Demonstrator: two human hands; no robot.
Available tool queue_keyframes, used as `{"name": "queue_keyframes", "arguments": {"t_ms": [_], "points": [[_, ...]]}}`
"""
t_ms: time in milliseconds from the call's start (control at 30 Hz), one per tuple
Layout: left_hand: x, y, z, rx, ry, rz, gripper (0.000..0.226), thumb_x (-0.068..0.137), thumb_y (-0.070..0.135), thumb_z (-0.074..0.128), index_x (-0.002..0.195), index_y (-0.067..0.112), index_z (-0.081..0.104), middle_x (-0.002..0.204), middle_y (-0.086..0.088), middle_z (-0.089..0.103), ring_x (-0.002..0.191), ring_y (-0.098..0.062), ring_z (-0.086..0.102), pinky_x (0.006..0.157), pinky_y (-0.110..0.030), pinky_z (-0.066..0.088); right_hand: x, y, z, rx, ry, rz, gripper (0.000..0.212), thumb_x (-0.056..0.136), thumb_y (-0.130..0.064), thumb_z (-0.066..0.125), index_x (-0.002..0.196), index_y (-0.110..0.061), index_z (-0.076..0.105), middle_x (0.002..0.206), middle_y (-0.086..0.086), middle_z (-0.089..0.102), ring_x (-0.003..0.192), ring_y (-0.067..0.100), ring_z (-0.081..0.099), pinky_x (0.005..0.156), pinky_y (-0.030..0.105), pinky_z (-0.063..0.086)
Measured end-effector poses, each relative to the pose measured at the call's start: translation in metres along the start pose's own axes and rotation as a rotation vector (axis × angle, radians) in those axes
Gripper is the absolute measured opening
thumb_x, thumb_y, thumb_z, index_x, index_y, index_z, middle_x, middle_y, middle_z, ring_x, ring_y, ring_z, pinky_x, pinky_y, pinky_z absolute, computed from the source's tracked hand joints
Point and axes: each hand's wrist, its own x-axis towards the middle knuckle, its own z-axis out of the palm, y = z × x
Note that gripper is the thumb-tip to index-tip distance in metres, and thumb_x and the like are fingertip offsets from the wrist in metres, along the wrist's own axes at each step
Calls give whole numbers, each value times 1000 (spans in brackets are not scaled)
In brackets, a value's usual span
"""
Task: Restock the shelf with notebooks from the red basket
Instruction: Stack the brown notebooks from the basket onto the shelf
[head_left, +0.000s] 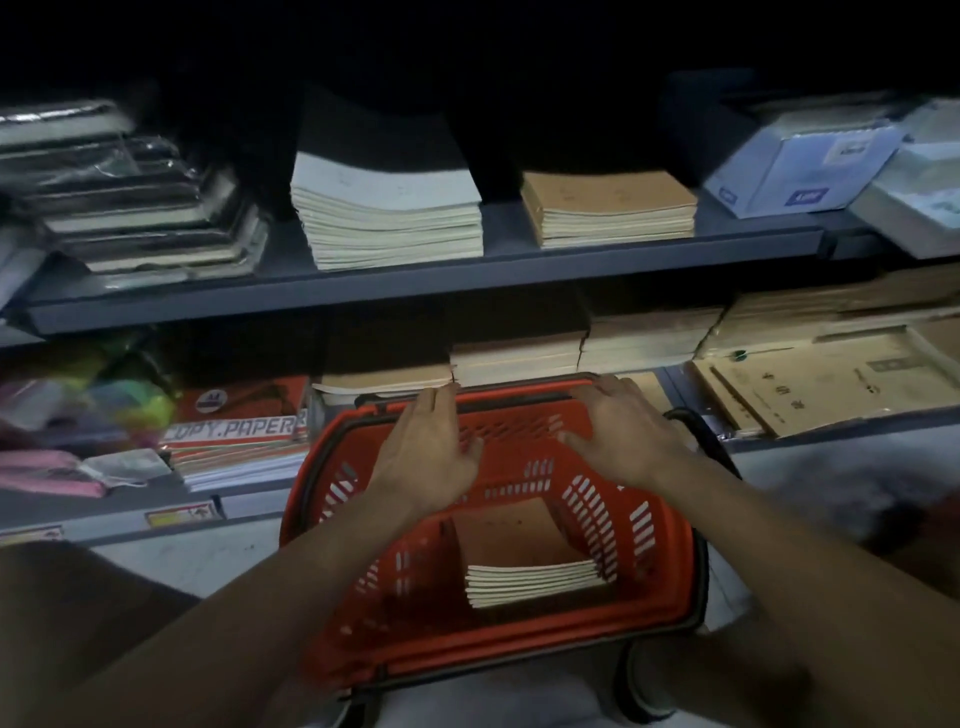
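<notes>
We see both hands stretched forward above the red plastic basket with slotted walls (493, 519), which stands on the floor close against the lower shelf. Our left hand (426, 452) and our right hand (623, 431) are apart from each other, the fingers straight and flat, and they hold nothing; they hover over the far part of the basket, near its far rim, and we cannot tell if they touch it. We think the hands are kept open and side by side so that they can go down and take the notebooks from two sides. The small stack of brown-covered notebooks (524, 561) lies flat on the bottom of the basket, nearer to us than the hands, so the hands must come back and down to reach it. On the grey metal upper shelf (415, 280) stand a tall pile of pale notebooks (387, 213) and a lower pile of brown notebooks (608, 210), which looks like the place for restocking. Under this shelf more piles of brown notebooks (514, 353) lie just behind the basket, and packs of copy paper with red covers (239, 436) lie at the left. The black handle of the basket (696, 431) hangs at the right side, and the front edge of the upper shelf stands out above the basket, so a lifted stack must pass around it.
</notes>
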Motion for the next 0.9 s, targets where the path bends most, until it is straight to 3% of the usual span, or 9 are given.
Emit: {"name": "queue_keyframes", "arguments": {"t_ms": [233,400,500,567,700,833,900], "points": [[9,-38,48,40,-162,-113,69,90,41,62,147,12,36,142,-12,49,133,-31,47,116,-40,35,18,1,53,-148,-283,-6,65,97,-53,58,150,-20,45,148,11,46,143,33,35,117,45,38],[10,-56,77,51,-297,-203,71,88,42,57,149,11,37,146,-15,48,136,-33,45,117,-40,36,20,4,81,-205,-463,12,55,97,-50,55,143,-20,53,142,13,53,136,33,46,111,43,45],[3,-66,96,27,-405,-288,42,86,44,60,120,18,61,122,-8,65,109,-22,61,94,-34,53,17,9,94,-198,-555,37,42,96,-48,56,127,-21,64,126,10,65,118,30,62,94,38,55],[-1,-70,106,-6,-494,-341,27,85,38,62,104,20,65,106,-2,69,87,-14,63,78,-28,56,16,11,104,-182,-622,75,34,96,-44,57,118,-22,70,118,8,70,107,28,67,86,35,56],[-7,-76,130,-28,-607,-434,50,81,37,64,128,21,63,128,-2,65,115,-23,63,97,-35,54,16,18,128,-139,-741,160,24,100,-32,58,115,-18,71,120,7,70,106,23,68,85,33,55],[-13,-82,153,-131,-606,-560,57,62,37,57,116,23,72,122,1,70,112,-18,66,97,-29,54,16,17,147,-126,-814,230,32,97,-31,69,124,-14,64,123,7,66,108,23,66,86,31,53],[-13,-82,159,-176,-564,-627,49,66,30,60,113,25,72,119,2,69,110,-17,66,95,-31,56,15,16,150,-112,-816,280,36,96,-30,71,126,-14,60,118,6,64,104,21,65,86,31,54]]}}
